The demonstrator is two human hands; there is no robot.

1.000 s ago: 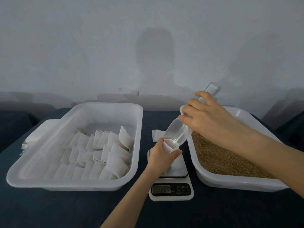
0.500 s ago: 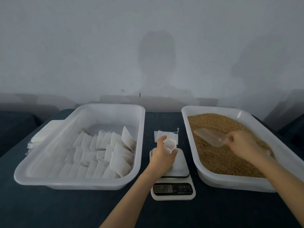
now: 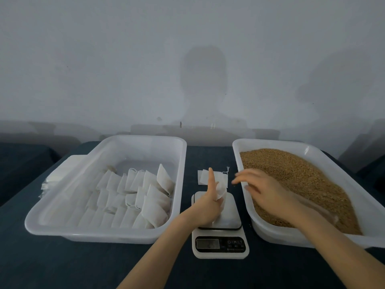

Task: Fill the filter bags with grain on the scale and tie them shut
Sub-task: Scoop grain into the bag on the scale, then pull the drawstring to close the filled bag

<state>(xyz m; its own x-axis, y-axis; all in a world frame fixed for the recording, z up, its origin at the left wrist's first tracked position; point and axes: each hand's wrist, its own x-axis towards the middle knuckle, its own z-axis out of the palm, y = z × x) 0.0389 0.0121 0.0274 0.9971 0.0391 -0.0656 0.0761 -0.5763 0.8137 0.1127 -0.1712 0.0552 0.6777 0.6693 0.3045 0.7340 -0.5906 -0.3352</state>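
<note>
Left hand (image 3: 208,203) pinches the filter bag (image 3: 221,189) over the scale (image 3: 227,213), index finger sticking straight out. Right hand (image 3: 268,192) is empty, fingers loosely spread above the edge of the grain tray (image 3: 270,143).

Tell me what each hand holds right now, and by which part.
The left hand grips the filter bag around its body, with the top sticking out, over the scale. The right hand holds nothing, its fingers spread.
</note>
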